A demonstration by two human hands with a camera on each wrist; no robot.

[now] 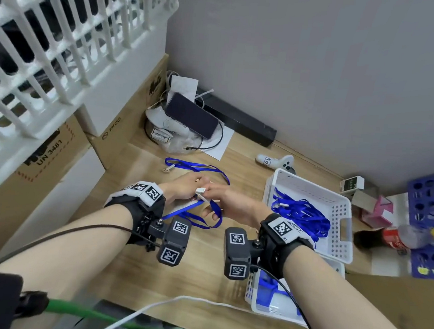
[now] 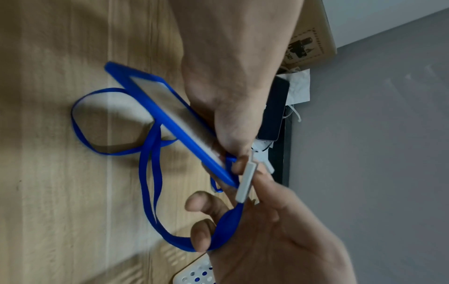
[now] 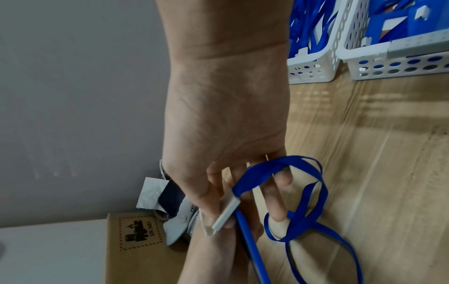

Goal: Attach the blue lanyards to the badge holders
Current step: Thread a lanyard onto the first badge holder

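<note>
We hold the holder (image 2: pixel 170 117) in our left hand (image 2: pixel 233 80), top edge toward the right hand (image 2: pixel 272 236), so its slot meets the clip (image 2: pixel 246 180). Right fingers pinch that clip, lanyard (image 2: pixel 150 173) trailing below onto the desk (image 2: pixel 48 173). Spare lanyards wait in the basket (image 1: pixel 341 221) beyond our right wrist.

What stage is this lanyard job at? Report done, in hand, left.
Done: nothing visibly finished; one lanyard lies loose on the desk.
In hand: left hand holds a badge holder; right hand brings the white clip to its top edge.
Left: a basket of lanyards.
</note>
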